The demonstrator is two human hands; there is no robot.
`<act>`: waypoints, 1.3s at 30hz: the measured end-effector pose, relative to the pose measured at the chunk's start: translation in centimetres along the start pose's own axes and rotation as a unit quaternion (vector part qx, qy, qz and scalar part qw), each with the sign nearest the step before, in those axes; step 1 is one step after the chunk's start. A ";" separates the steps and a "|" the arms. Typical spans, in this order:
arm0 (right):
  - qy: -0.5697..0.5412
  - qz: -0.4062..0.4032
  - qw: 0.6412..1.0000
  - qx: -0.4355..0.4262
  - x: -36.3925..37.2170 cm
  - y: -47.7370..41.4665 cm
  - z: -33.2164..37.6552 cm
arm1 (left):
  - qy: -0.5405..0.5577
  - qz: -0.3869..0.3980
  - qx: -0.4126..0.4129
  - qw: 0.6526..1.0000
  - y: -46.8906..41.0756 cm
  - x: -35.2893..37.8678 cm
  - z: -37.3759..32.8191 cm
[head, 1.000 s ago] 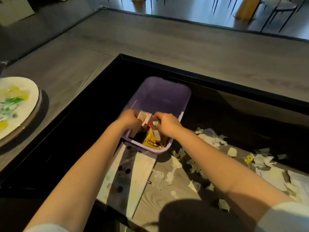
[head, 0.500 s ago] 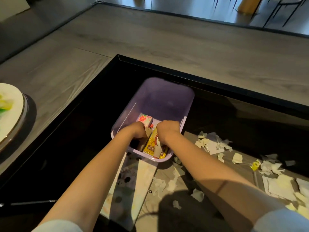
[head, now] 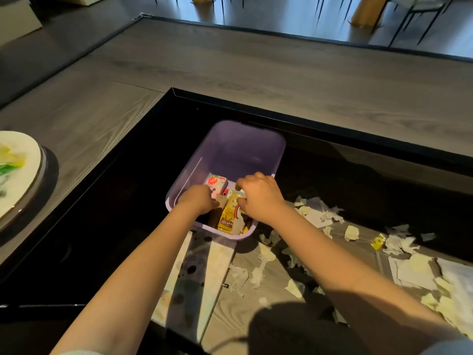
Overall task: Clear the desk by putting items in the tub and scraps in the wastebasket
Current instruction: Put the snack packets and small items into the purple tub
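The purple tub (head: 245,139) stands in a dark sunken part of the desk. In it lie a pink flowered box (head: 217,182), a yellow packet (head: 228,217) and a small red item (head: 225,192). My left hand (head: 198,201) reaches into the tub's near left side, its fingers curled down beside the pink box and against a brown piece. My right hand (head: 259,198) hovers over the yellow packet with its fingers bent onto a shiny wrapper edge. Whether either hand grips anything is hidden. Torn paper scraps (head: 266,254) litter the desk in front of the tub.
A patterned sheet (head: 199,275) lies under my left forearm. More scraps (head: 317,213), a small yellow item (head: 378,242) and white papers (head: 414,272) cover the desk at the right. A paint-smeared plate (head: 18,180) sits on the raised wooden ledge at the left.
Both hands have gone down into the tub. The pink box has left my left hand and lies in the tub. The red item is no longer in my right hand.
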State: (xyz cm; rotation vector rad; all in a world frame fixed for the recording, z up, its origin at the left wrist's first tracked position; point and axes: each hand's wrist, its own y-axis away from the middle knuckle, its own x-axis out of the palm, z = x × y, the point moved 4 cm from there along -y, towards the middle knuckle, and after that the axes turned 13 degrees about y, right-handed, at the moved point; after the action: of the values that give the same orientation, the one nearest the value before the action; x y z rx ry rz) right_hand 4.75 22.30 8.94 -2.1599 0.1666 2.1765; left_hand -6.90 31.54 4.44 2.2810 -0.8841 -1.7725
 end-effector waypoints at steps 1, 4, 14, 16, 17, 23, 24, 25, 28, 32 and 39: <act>-0.030 -0.012 0.999 0.009 -0.2 0.8 -0.2 | 0.006 -0.021 0.006 1.000 0.6 -0.4 -0.2; -0.118 -0.036 0.991 0.044 -0.8 3.5 -1.1 | 0.022 -0.099 0.034 0.994 3.1 -1.3 -1.2; -0.204 -0.077 0.966 0.142 0.3 13.9 -6.6 | 0.082 -0.220 0.228 0.945 13.0 -0.5 -7.4; -0.200 -0.061 0.965 0.156 1.5 16.5 -8.1 | 0.083 -0.211 0.259 0.939 15.0 1.2 -9.1; -0.195 -0.049 0.966 0.164 2.0 17.9 -8.9 | 0.085 -0.196 0.263 0.941 15.8 2.2 -9.9; -0.167 0.035 0.960 0.221 4.9 25.8 -13.8 | 0.096 -0.076 0.253 0.960 19.0 9.9 -14.1; -0.157 0.049 0.958 0.233 5.5 26.8 -14.7 | 0.094 -0.054 0.245 0.963 19.4 11.2 -14.8; -0.149 0.062 0.955 0.248 6.0 27.7 -15.7 | 0.091 -0.034 0.233 0.968 19.7 12.4 -15.4; -0.122 0.094 0.949 0.275 7.3 29.6 -18.6 | 0.075 0.014 0.200 0.977 20.4 15.5 -16.9; -0.045 0.129 0.961 0.241 8.1 29.4 -21.9 | 0.055 0.031 0.155 0.986 20.8 17.9 -18.1; 0.081 0.232 0.961 0.129 8.4 25.8 -24.0 | 0.047 0.037 0.100 0.993 20.6 18.6 -19.5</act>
State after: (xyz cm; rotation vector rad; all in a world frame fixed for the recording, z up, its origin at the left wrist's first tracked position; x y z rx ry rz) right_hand 25.23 -6.54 1.05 -2.3146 1.0009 2.0195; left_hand 6.01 0.19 3.56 2.3930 -1.1590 -1.5976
